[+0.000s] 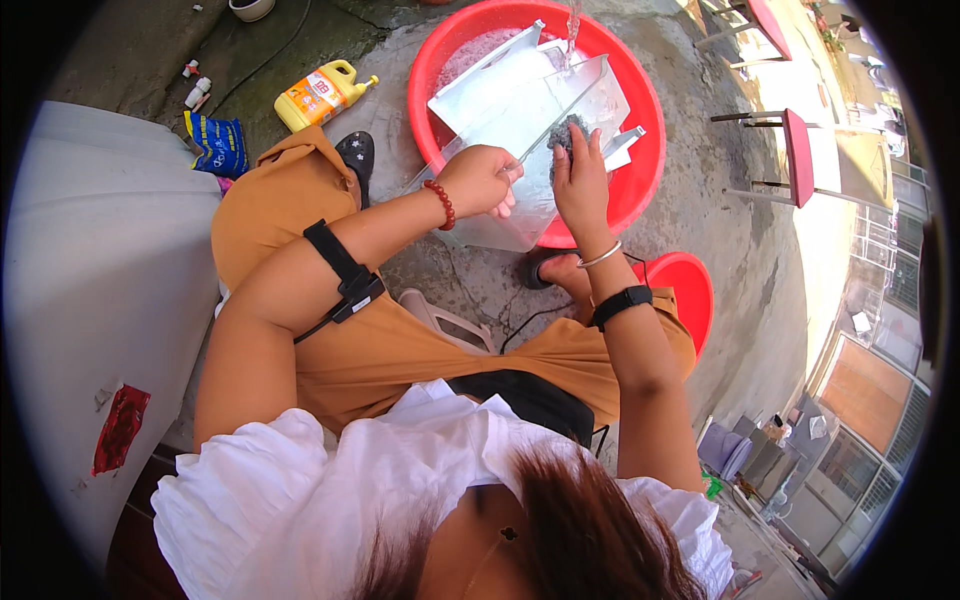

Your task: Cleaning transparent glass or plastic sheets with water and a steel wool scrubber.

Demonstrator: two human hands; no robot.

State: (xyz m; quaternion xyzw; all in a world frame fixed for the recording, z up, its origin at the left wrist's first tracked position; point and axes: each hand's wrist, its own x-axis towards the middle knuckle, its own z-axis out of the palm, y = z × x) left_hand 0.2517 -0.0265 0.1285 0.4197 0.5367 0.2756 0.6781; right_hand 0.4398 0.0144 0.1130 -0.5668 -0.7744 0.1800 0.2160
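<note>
A clear plastic drawer (495, 229) leans tilted over the front rim of a large red basin (654, 157). My left hand (480, 184) grips the drawer's upper edge with curled fingers. In my right hand (583, 184) is a dark grey scouring pad (568, 132), pressed against the drawer's side wall; the palm hides part of it. Behind the drawer, several white and translucent plastic pieces (487, 90) rest in the basin. A stream of water (574, 30) falls onto them from above, and suds (469, 64) show at the back left.
A yellow detergent jug (315, 97) lies on the wet concrete left of the basin, near a blue packet (217, 142). A second red basin (688, 292) stands by my right knee. Chairs with red parts (799, 157) are to the right. A large white surface (112, 262) borders my left side.
</note>
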